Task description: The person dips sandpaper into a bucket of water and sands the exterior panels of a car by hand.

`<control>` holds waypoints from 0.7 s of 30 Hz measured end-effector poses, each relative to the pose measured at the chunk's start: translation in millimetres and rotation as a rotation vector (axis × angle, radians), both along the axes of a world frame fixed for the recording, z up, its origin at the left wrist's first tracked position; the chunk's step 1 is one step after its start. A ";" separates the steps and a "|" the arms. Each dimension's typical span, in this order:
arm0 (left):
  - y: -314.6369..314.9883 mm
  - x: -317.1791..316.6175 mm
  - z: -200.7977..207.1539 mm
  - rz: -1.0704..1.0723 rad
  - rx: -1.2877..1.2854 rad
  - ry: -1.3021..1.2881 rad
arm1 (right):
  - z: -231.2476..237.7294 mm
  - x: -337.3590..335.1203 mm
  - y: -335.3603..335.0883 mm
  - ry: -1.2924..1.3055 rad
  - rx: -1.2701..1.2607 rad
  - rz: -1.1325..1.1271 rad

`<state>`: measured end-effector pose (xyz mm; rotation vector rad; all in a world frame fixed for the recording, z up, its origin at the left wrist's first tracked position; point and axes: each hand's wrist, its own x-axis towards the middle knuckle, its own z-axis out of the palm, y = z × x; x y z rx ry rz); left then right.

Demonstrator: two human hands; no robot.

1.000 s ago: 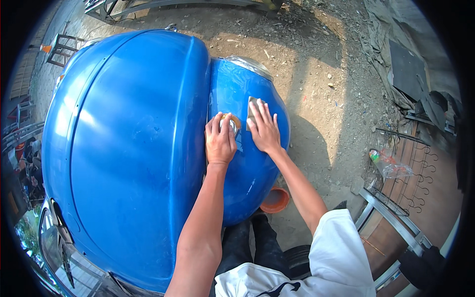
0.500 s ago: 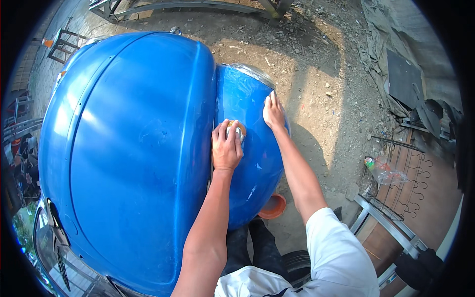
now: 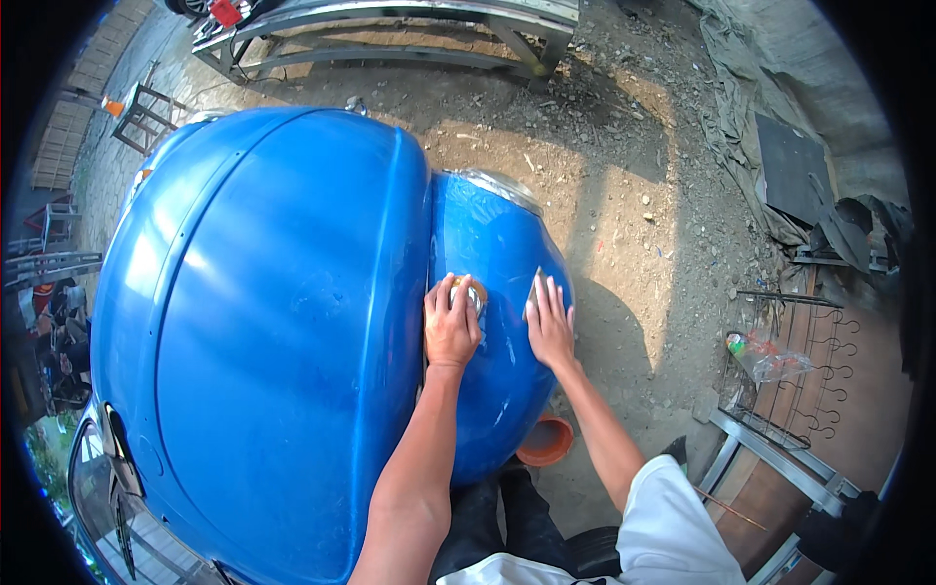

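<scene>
A blue car's rounded front fender [image 3: 531, 380] is under both my hands, beside its large blue hood [image 3: 263, 292]. My left hand [image 3: 451, 327] curls its fingers over a round amber-and-silver lamp [image 3: 475, 292] on top of the fender. Flat on the fender's outer side lies my right hand [image 3: 552, 322], fingers stretched out, holding a thin brownish-grey piece of sandpaper [image 3: 536, 283] against the paint. Only an edge of that sheet shows; the palm covers the rest. Pale streaks mark the paint between and below the hands. A headlight [image 3: 497, 187] sits at the fender's far end.
An orange bucket [image 3: 546, 441] stands on the ground by my legs, close to the fender. Farther off is a long metal bench [image 3: 390, 49]. A wire rack with hooks [image 3: 795, 361] and a metal frame [image 3: 780, 458] are at the right. Rubble covers the dirt ground [image 3: 624, 224].
My right hand has slid back toward me along the fender, away from the headlight, and the sheet's edge now shows. My left hand stays on the lamp. The view has tilted up slightly.
</scene>
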<state>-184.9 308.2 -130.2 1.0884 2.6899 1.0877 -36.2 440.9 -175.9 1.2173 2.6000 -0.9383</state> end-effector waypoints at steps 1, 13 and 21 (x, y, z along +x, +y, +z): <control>-6.1 -3.8 2.8 0.005 -0.013 0.018 | 11.7 21.6 -22.2 -0.044 0.009 0.008; -8.1 2.6 -3.4 0.016 -0.005 0.025 | 24.6 34.0 -67.0 0.032 -0.052 -0.063; 10.1 3.6 -5.8 -0.004 0.004 0.004 | 9.8 6.0 -27.0 0.021 -0.014 -0.072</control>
